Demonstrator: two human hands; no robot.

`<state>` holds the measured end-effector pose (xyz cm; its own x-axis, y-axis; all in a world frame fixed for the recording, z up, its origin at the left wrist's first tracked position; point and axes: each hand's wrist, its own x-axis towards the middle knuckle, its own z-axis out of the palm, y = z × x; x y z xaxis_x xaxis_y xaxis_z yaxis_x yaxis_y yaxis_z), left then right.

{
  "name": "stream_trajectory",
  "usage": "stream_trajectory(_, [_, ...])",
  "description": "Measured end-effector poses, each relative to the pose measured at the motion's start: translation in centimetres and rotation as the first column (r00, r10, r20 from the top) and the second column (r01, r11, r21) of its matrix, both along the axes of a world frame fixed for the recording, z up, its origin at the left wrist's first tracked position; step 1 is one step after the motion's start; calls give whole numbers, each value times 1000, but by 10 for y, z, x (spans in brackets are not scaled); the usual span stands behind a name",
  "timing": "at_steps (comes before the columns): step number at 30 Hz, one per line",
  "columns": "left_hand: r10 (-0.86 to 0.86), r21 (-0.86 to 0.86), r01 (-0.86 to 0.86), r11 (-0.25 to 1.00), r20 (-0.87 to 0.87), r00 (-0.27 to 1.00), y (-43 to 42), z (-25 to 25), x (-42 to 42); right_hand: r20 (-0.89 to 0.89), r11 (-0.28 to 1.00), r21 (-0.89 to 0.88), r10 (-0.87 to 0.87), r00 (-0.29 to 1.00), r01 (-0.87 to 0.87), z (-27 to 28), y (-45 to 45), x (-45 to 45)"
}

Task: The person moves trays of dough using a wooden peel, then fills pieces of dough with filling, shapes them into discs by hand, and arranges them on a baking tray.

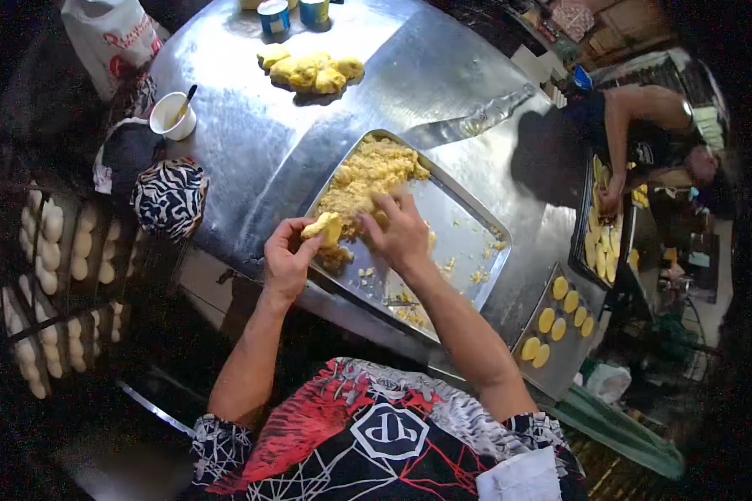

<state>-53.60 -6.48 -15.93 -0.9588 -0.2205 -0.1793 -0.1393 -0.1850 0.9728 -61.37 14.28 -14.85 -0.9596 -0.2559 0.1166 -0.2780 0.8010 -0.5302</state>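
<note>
A flattened piece of yellow dough (326, 224) is pinched between the thumb and fingers of my left hand (287, 260), over the near left edge of a metal tray (495, 227). Crumbly yellow filling (368, 177) is heaped in the tray's far left part, with loose crumbs scattered over the rest. My right hand (401, 235) is above the tray, its slightly blurred fingers apart and bent toward the near edge of the heap. Whether those fingertips touch the filling is hard to see. A small lump of filling (332, 257) lies just below the dough.
Yellow dough lumps (313, 72) and two cans (274, 17) are at the table's far side. A white cup (174, 117) stands left. Flat yellow rounds (557, 330) lie on a right-hand tray. Another person's hand (612, 196) works over a dark tray. Racked dough rolls (50, 242) are at left.
</note>
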Motion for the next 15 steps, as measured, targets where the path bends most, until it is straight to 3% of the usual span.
stream_trajectory(4, [32, 117, -31, 993, -1, 999, -4, -11, 0, 79, 994, -107, 24, 997, -15, -9, 20, 9])
stream_trajectory(7, [47, 182, -47, 982, 8, 999, -1, -15, 4, -152, 994, 32, 113, 982, -109, -2, 15, 9])
stream_trajectory(13, [91, 97, -88, 991, -34, 995, 7, -9, 1, -53, 955, 112, 281, 958, -274, -13, 46, 9])
stream_trajectory(15, [100, 81, -100, 992, 7, 995, 27, 7, 2, 375, 972, -201, 188, 908, -119, -8, 61, 1])
